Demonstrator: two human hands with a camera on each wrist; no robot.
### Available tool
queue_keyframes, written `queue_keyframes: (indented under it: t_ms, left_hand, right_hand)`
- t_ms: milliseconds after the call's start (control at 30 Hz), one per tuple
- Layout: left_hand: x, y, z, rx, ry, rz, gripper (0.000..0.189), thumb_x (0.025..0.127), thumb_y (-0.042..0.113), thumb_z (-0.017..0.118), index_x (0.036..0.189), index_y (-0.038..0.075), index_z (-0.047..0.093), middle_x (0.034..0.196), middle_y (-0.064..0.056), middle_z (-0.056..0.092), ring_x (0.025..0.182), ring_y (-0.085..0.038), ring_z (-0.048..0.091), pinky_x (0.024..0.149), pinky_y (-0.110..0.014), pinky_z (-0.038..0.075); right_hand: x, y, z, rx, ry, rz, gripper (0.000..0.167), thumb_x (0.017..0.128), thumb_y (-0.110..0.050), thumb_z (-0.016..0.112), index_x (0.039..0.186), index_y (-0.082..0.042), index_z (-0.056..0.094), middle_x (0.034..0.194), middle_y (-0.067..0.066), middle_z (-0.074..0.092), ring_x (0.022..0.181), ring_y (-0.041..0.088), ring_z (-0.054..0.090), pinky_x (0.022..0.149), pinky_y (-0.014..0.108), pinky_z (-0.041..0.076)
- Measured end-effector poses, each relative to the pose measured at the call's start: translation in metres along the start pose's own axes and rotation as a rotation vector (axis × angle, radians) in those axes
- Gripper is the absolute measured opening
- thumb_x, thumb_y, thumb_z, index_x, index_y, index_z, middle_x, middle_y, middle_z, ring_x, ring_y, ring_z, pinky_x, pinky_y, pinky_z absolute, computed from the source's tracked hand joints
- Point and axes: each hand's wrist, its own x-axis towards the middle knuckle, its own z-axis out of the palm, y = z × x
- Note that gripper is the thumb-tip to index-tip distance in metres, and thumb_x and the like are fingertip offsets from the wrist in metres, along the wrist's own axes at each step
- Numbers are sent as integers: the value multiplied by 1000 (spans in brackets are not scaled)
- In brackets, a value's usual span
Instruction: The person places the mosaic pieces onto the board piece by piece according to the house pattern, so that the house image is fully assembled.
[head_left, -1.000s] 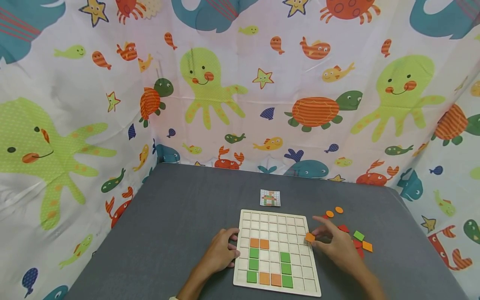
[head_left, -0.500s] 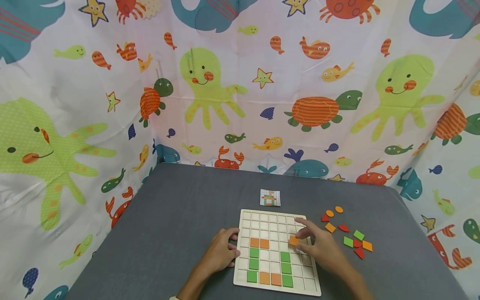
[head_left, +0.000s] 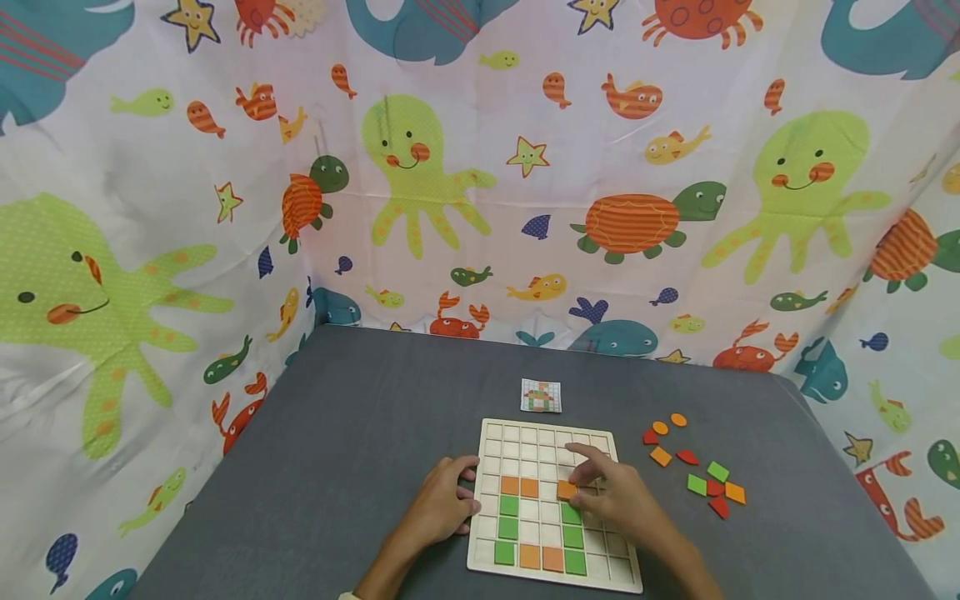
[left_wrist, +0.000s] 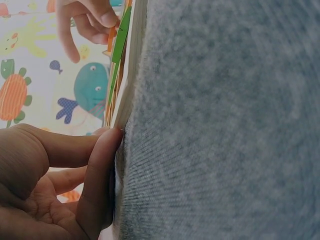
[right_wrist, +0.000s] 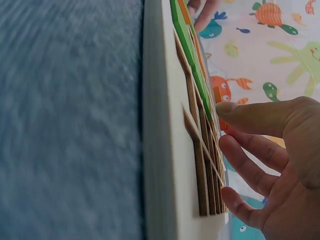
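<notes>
A pale wooden grid board (head_left: 528, 442) lies on the grey table with green square tiles (head_left: 507, 528) and orange square tiles (head_left: 528, 487) set in its cells. My left hand (head_left: 438, 504) holds the board's left edge, thumb and finger at the rim in the left wrist view. Over the board, my right hand (head_left: 618, 500) pinches an orange square tile (head_left: 566, 490) between thumb and fingers. That tile is right above the top of the right-hand column of green tiles (head_left: 572, 537). In the right wrist view the orange tile (right_wrist: 220, 107) stands tilted at the board's surface.
Loose pieces lie right of the board: orange rounds (head_left: 678, 419), orange squares (head_left: 661, 456), green squares (head_left: 717, 471) and red pieces (head_left: 718, 507). Behind the board is a small printed pattern card (head_left: 541, 396). A sea-animal curtain (head_left: 540, 275) hangs around the grey table (head_left: 390, 417).
My right hand has carried the orange square tile leftward from the board's right edge to the top of the right green column. My left hand has stayed at the board's left edge.
</notes>
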Motion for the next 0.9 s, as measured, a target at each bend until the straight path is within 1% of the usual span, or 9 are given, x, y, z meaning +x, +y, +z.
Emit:
queue_keyframes:
  t_ms: [67,167,400,633,900]
  left_hand:
    - [0,0,0,-1,-2,-1,63,84,-15,75,144,-1,59,119,-13,56,94,-23,64,50,-31,61]
    - [0,0,0,-4,-6,-4,63,85,-15,75,143,-1,59,119,-13,56,94,-23,64,50,-32,61]
    - [0,1,0,-1,-6,1,63,85,-15,75,144,-1,58,119,-13,56,94,-23,64,50,-32,61]
    - [1,0,0,-3,-10,7,63,85,-14,75,144,-1,59,119,-13,56,94,-24,64,50,-31,61]
    - [2,-1,0,-7,-13,-3,63,85,-14,76,144,0,59,119,-12,56,95,-24,64,51,-32,61]
  right_hand:
    - [1,0,2,-8,-4,-5,73,82,-7,91,147,-10,59,97,-8,73,90,9,69,82,31,62]
    - [3,-2,5,-6,-13,1,73,81,-6,91,147,-10,59,96,-8,72,90,9,68,80,29,61]
    - [8,-7,10,15,-43,22,72,82,-4,89,147,-12,59,97,-6,71,89,12,68,82,30,62]
    - [10,-10,12,43,-53,22,72,83,-7,90,147,-12,59,98,-6,71,89,10,67,82,30,61]
    - [12,-12,15,78,-77,39,70,85,-9,89,148,-12,59,100,-6,73,93,13,68,82,30,60]
